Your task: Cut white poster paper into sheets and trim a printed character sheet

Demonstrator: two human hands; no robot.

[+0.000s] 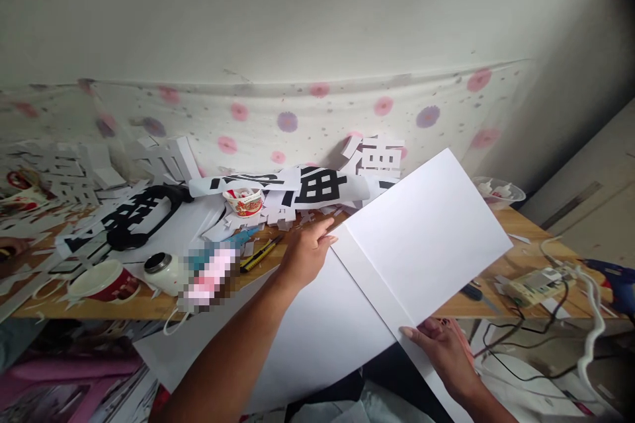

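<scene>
"As you look at the left hand (306, 251), what are its fingers doing?"

"They're closed at the far-left end of the white strip (370, 271). The thumb and forefinger both meet it there, though what the other fingers do underneath is hidden."

"And the right hand (449, 353)?"

"Closed as well, farther down and nearer the body. Its thumb lies on the strip, while the other fingers curl beside the near corner of the white board (431, 231). The strip runs slantwise between the two hands and carries on past the right one."

"So where's the board?"

"On the right-hand side of the strip, along its edge, reaching up and away to the far right. I can't tell whether the two are joined."

"Anything beneath?"

"A large white sheet (302, 337), passing under the left forearm (238, 337) and spreading to the near left. It overlaps the front edge of the wooden table (159, 307)."

"What sits closest to the left hand?"

"A yellow utility knife (260, 255), just to its left, lying on the table. Farther off stands a paper bowl (244, 203)."

"And over on the right?"

"A power strip (538, 285) near the table's right end, with a blue glue gun (618, 281) beyond it."
</scene>
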